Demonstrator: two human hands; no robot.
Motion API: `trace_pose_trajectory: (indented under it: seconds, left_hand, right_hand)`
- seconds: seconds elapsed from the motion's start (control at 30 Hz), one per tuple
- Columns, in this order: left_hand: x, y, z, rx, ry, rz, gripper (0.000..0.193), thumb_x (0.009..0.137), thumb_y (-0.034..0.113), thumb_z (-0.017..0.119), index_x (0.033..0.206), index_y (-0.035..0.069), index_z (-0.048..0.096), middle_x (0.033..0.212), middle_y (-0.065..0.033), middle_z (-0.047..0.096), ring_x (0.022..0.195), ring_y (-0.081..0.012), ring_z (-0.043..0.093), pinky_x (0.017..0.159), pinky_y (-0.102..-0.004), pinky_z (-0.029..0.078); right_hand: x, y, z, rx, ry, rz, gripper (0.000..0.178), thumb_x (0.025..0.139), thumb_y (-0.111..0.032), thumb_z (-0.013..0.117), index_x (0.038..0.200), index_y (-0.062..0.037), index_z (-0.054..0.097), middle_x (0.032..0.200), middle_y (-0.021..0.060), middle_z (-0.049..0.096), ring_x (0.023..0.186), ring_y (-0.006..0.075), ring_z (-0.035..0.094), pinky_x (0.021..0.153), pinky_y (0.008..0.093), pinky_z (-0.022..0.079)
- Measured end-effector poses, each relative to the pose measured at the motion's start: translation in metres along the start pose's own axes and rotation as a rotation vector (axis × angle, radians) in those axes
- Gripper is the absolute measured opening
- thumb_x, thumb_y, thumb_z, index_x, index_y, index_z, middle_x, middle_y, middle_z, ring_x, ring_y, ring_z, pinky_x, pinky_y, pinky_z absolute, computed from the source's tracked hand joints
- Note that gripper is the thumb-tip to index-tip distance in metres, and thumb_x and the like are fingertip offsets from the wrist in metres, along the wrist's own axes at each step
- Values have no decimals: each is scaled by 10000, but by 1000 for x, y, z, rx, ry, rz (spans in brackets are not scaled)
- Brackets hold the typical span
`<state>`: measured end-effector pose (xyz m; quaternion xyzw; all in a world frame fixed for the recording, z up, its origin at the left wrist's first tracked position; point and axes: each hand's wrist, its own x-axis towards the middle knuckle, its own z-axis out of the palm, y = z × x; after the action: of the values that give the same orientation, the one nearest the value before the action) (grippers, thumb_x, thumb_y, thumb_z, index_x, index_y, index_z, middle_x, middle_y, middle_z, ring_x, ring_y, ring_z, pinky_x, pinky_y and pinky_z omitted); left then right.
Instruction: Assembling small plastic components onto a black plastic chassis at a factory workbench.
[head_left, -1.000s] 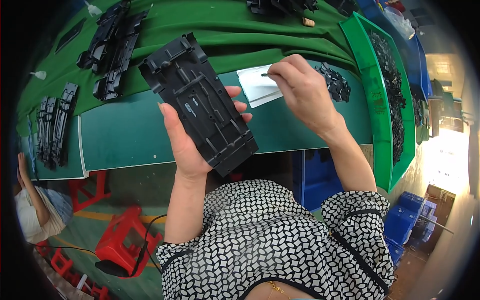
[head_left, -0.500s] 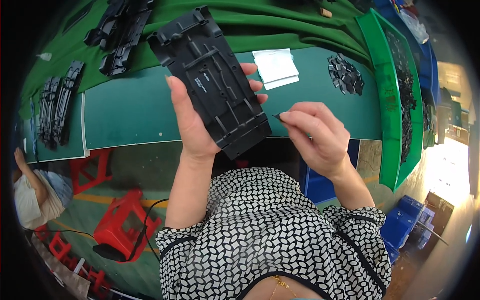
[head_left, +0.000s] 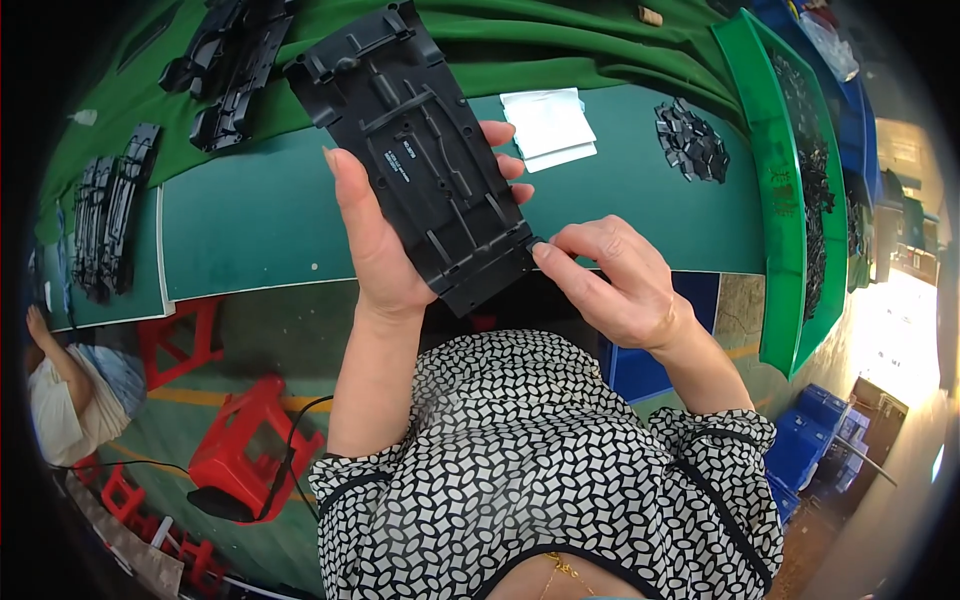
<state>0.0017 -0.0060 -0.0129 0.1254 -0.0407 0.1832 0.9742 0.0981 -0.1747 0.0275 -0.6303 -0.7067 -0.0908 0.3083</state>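
Observation:
A long black moulded plastic panel [head_left: 420, 165] with raised ribs is tilted above the table's front edge. My left hand [head_left: 375, 235] is wrapped round it, thumb on the left side and fingertips showing past the right side. At the panel's lower right edge, my right hand [head_left: 605, 280] pinches a small black plastic piece [head_left: 535, 243], mostly hidden by the fingertips. That piece touches the panel's edge. On the table to the right lies a pile of small black pieces [head_left: 692, 143]. White papers [head_left: 548, 130] lie behind my right hand.
A green bin [head_left: 785, 250] with black parts stands at the right. More black moulded parts lie at the far left [head_left: 235, 80] and left [head_left: 115, 215] of the table. Red stools [head_left: 240, 450] and another person's arm [head_left: 65, 360] are at the lower left.
My right hand has moved left and slightly down, bringing the small black piece against the panel's lower right edge. My left hand still holds the panel.

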Motion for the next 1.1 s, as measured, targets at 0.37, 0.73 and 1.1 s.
trace_pose_trajectory:
  seconds: [0.37, 0.73, 1.1]
  left_hand:
    - [-1, 1, -2, 24, -6, -8, 868, 830, 728, 300, 1319, 13, 357, 1209, -237, 497, 987, -303, 591, 844, -518, 505]
    - [-4, -2, -7, 101, -43, -11, 950, 777, 778, 324, 1307, -10, 369, 1203, -225, 509, 993, -287, 591, 850, -477, 507]
    - [-5, -2, -6, 157, -75, -5, 1017, 735, 795, 380, 1294, -55, 379, 1234, -227, 493, 1023, -259, 584, 845, -370, 524]
  right_hand:
    - [7, -4, -2, 4, -56, 1, 234, 653, -10, 647, 873, 65, 614, 879, 123, 538, 701, 232, 571, 596, 325, 477]
    - [7, -8, -4, -23, -118, 17, 228, 634, 13, 655, 852, 57, 606, 869, 118, 531, 682, 218, 561, 586, 313, 470]
    - [11, -6, -1, 3, -104, 11, 221, 623, 25, 659, 834, 56, 600, 869, 111, 523, 674, 215, 555, 577, 311, 460]
